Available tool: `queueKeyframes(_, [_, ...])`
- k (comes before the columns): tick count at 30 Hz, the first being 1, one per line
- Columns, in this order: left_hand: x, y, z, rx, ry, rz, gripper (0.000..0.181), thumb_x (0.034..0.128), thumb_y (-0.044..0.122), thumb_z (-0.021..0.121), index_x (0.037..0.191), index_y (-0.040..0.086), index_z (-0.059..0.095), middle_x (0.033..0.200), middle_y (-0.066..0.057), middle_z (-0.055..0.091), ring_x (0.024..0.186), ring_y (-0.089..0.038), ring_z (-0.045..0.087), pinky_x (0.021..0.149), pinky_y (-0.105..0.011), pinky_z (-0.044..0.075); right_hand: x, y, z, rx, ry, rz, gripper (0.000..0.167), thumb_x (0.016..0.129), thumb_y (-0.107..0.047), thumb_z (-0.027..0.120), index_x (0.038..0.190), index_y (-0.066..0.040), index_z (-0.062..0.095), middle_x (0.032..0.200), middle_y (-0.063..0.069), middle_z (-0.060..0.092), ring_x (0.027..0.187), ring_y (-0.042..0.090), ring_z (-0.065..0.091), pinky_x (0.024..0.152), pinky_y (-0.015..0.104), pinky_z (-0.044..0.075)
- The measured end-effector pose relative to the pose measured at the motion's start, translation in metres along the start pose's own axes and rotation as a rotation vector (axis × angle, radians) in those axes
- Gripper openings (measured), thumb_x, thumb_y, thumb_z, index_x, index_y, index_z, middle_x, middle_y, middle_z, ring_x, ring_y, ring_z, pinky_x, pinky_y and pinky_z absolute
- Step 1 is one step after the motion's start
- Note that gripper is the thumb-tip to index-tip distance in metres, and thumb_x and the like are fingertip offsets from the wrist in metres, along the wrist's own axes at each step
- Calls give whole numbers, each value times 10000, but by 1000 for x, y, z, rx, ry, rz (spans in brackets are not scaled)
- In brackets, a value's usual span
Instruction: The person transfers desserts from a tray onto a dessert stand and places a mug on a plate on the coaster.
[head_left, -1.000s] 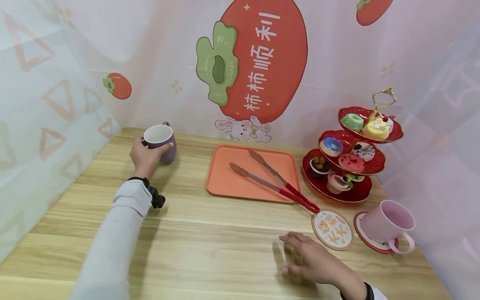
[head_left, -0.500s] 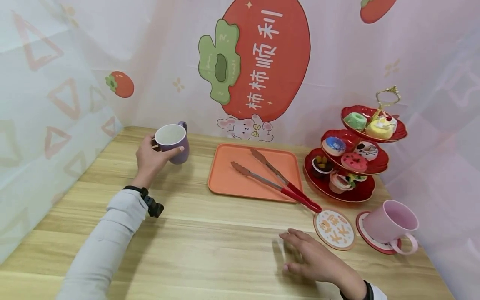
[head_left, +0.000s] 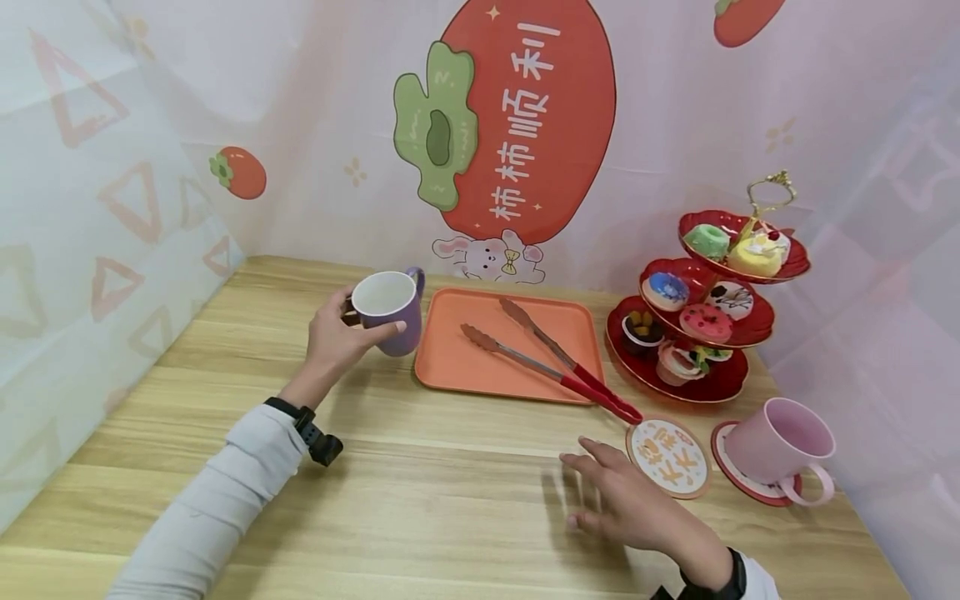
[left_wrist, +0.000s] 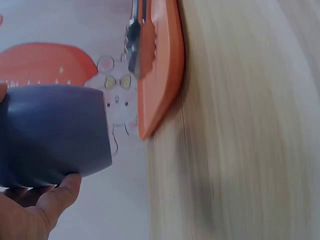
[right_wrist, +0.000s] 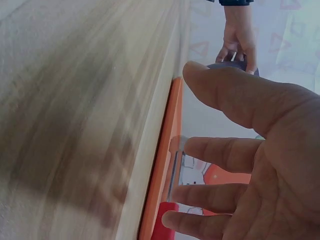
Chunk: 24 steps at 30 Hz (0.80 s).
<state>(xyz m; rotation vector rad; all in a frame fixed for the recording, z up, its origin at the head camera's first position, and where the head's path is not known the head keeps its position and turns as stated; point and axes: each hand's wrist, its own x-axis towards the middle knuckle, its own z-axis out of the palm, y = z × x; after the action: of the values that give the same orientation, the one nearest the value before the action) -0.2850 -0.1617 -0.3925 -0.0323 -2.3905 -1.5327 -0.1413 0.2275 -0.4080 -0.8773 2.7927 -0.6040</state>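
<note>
My left hand [head_left: 339, 340] grips a purple mug [head_left: 397, 321] with a white inside, thumb on the near side and fingers round the far left. The mug is held off the table, just left of the orange tray [head_left: 450, 377], its handle pointing to the back right. In the left wrist view the mug [left_wrist: 55, 135] looks dark and the thumb presses its side. My right hand [head_left: 633, 508] holds nothing; its fingers are spread a little above the table, left of a round coaster [head_left: 667, 458]. In the right wrist view the right hand's [right_wrist: 260, 165] fingers are extended.
Red-handled tongs [head_left: 525, 357] lie across the tray, handles over its near right edge. A three-tier red stand [head_left: 731, 392] with several toy cakes stands at the right. In front of it a pink mug [head_left: 765, 450] sits on a red-rimmed coaster [head_left: 723, 462]. A printed curtain [head_left: 315, 108] closes the back.
My left hand has carried the purple mug from the back left rightward and nearer, up beside the tray. The right hand's fingers have spread slightly, with the hand staying in nearly the same place.
</note>
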Motion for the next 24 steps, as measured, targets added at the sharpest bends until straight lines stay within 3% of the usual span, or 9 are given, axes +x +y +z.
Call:
queueKeyframes(6, [-14,13,14,-102,-108,-15,789,624,352,858,1271,72,503,1149,-108,560,959,-277,535,762,-394,464,0,2,0,-10,68,-24,606,766,-318,759,1269,-62,538,1361,321,338,1152,482,420,842,570,411])
queueKeyframes(12, [-29,20,25,-134,-185,-6,810,623,317,865,1294,71,486,1165,-98,549,982,-269,541,787,-403,474,0,3,2,-20,131,-44,610,756,-284,770,1272,-60,533,1365,313,340,1153,476,420,843,575,408])
queueKeyframes(20, [-47,27,33,-200,-260,14,769,626,231,868,1275,65,491,1153,-95,560,994,-261,539,817,-418,455,7,3,3,78,210,-18,636,801,-255,738,1355,-108,461,1440,223,292,1240,411,364,852,570,402])
queueKeyframes(24, [-57,31,37,-205,-293,28,782,620,220,871,1286,73,488,1145,-90,570,984,-255,550,809,-421,464,9,1,4,105,262,-48,671,805,-251,734,1384,-119,420,1433,210,311,1241,387,374,851,570,405])
